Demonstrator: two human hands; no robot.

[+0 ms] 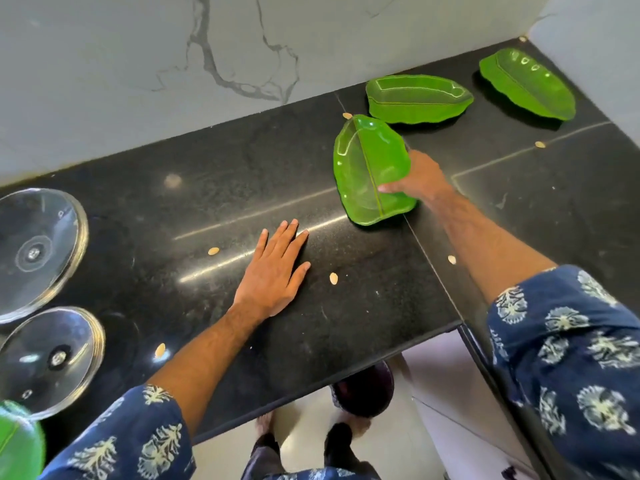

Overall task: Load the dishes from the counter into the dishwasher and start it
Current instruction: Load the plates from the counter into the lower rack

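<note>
Counter (242, 161) of black stone fills the view, and every place below is told from it. Your right hand (417, 176) grips a green leaf plate (367, 168) by its right edge near the counter's middle, thumb over the rim, fingers hidden under it; the plate is tilted, its far end raised, its near end at the counter. Your left hand (273, 271) lies flat on the counter nearer the front edge, fingers straight and slightly spread, holding nothing.

A second leaf plate (419, 98) lies toward the counter's back, just beyond the held one. A third plate (526, 83) lies in the far right corner, apart from the second. Two glass lids (38, 251) rest at the counter's left end, one behind the other. A green rim (17, 445) shows at the left front corner, too cropped to name. Pale seeds (333, 278) are scattered over the counter.
</note>
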